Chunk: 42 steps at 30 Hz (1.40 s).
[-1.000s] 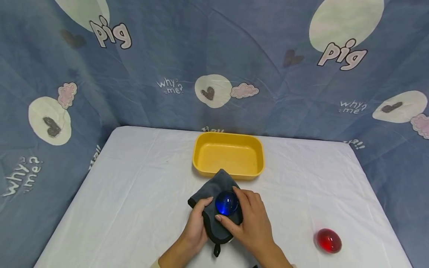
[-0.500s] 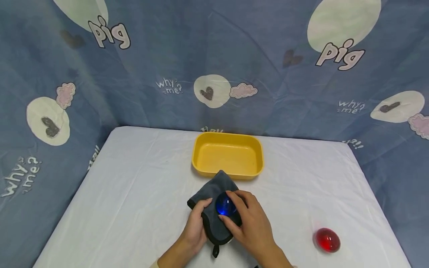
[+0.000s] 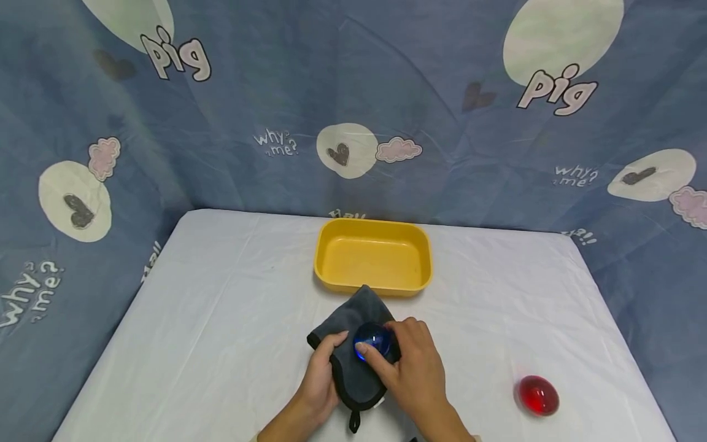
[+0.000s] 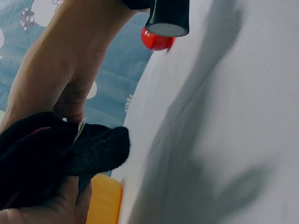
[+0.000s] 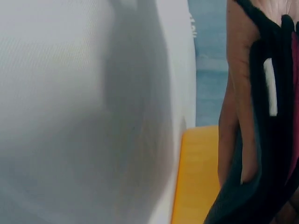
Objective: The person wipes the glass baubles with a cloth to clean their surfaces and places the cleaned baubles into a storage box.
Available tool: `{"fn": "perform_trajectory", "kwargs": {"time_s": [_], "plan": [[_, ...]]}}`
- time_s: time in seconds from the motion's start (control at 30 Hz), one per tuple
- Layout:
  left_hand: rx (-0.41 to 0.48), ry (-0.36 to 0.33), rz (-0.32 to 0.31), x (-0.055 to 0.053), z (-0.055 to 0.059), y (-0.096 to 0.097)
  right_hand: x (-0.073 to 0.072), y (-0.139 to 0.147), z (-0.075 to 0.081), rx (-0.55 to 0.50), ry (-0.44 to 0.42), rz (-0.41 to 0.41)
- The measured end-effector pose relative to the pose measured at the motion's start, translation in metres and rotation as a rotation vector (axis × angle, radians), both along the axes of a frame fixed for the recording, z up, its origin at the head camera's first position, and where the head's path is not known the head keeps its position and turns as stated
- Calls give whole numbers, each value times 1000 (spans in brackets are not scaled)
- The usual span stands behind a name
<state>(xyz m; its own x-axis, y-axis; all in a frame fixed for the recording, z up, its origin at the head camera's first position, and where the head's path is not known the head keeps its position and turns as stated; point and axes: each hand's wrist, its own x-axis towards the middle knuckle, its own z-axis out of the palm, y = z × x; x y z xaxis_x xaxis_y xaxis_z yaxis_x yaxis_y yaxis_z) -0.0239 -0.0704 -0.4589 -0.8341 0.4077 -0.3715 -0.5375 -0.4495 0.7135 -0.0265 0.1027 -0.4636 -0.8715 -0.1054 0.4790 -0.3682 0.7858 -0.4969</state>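
A dark grey cloth with black edging and a hanging loop lies across my left hand, whose thumb rests on top while its fingers go underneath. On the cloth sits a shiny, see-through blue ball. My right hand pinches this ball between thumb and fingertips, with the thumb across its front. From the left wrist view, the right hand is above the dark folds of the cloth. In the right wrist view, fingers press along the underside of the cloth; the ball is hidden there.
A yellow rectangular tray stands just beyond the cloth. To the right, a red see-through ball rests on the white-covered table. A blue printed curtain hangs behind and at both sides.
The right thumb and fingers have shifted over the blue ball, and its thumb now covers more of the front. Cloth and ball have dropped slightly toward me. The left hand keeps its hold.
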Motion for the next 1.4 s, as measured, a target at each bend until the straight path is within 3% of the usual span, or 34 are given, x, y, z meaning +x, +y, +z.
{"fn": "perform_trajectory", "kwargs": {"time_s": [0.13, 0.4, 0.53, 1.13, 1.4], "plan": [[7, 1, -10, -1, 0, 1, 2, -1, -1, 9, -32, -26], [-1, 36, 21, -6, 4, -1, 5, 5, 1, 40, 7, 124], [15, 32, 20, -5, 4, 0, 3, 5, 2, 40, 24, 162], [28, 1, 18, -2, 1, -1, -1, -4, 4, -6, -122, 16], [28, 0, 37, -3, 0, -2, 0, -1, 4, -29, -129, 34]]}}
